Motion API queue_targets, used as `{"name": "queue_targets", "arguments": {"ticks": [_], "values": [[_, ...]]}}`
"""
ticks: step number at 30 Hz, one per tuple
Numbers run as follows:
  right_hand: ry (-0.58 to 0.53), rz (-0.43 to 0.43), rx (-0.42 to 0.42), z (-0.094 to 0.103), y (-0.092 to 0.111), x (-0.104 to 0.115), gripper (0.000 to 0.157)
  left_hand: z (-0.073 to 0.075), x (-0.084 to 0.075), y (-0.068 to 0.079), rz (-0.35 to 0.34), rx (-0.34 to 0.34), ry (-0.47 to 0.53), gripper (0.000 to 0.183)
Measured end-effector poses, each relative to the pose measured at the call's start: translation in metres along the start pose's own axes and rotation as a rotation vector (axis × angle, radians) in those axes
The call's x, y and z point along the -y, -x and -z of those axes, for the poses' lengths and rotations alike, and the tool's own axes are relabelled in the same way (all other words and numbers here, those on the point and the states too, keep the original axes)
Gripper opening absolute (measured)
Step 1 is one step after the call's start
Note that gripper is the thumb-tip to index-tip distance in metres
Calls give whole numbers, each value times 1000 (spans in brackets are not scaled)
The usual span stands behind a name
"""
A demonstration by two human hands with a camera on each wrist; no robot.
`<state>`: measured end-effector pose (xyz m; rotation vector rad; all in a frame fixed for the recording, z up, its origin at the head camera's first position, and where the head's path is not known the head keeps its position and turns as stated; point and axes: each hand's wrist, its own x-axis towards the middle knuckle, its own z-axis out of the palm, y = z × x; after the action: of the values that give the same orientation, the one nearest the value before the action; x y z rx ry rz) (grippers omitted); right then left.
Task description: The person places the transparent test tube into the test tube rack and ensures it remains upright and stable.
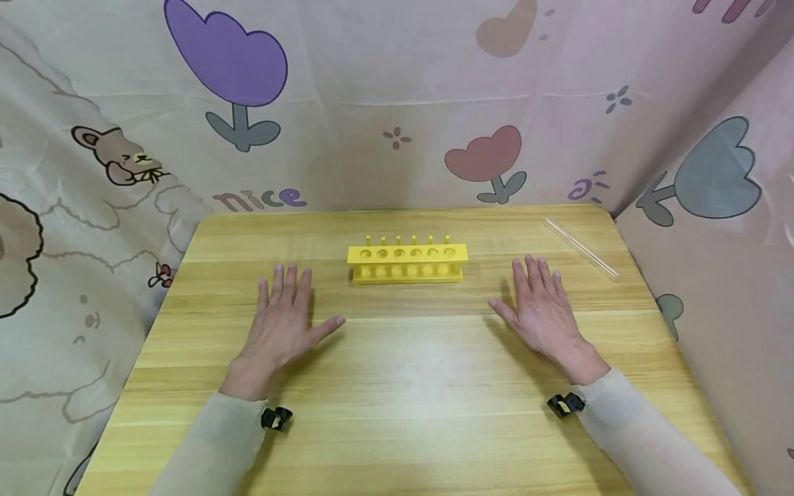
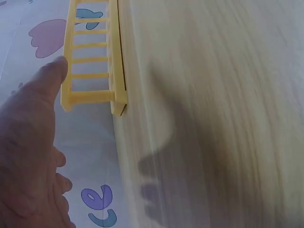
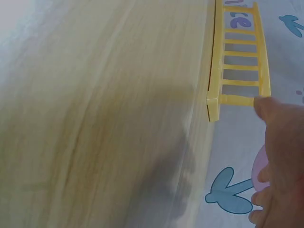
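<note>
**Simply spread: left hand (image 1: 282, 329) and right hand (image 1: 546, 318) flank a yellow test-tube rack (image 1: 407, 260)**

Both hands are held wide over the wood-grain table (image 1: 397, 386), gripping nothing, with their fingers pointing to the far side and thumbs angled inward. The rack stands upright between them, towards the far edge near the middle, its row of round holes facing up and a line of pegs along its far side. Near the right hand's fingertips, at the far right, a slender clear tube (image 1: 582, 249) lies diagonally; whether it is one piece or two side by side, I cannot tell. Beyond the table hangs a flower-printed cloth (image 1: 347, 69).
</note>
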<state>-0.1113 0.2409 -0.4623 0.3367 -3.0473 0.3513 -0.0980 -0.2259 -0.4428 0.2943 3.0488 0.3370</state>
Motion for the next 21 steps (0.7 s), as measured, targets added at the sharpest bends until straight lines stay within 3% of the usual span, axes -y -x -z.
{"name": "queue_targets", "arguments": {"ticks": [6, 12, 16, 21], "values": [[-20, 87, -127, 2, -3, -2, 80, 3, -6, -6, -22, -14, 31, 113], [16, 150, -249, 6, -8, -8, 70, 7, -21, -23, -70, -23, 47, 107], [13, 136, -264, 8, -14, -12, 64, 7, -31, -37, -104, -22, 35, 106], [1, 76, -223, 12, -19, -15, 61, 7, -42, -53, -123, 12, 17, 108]]}}
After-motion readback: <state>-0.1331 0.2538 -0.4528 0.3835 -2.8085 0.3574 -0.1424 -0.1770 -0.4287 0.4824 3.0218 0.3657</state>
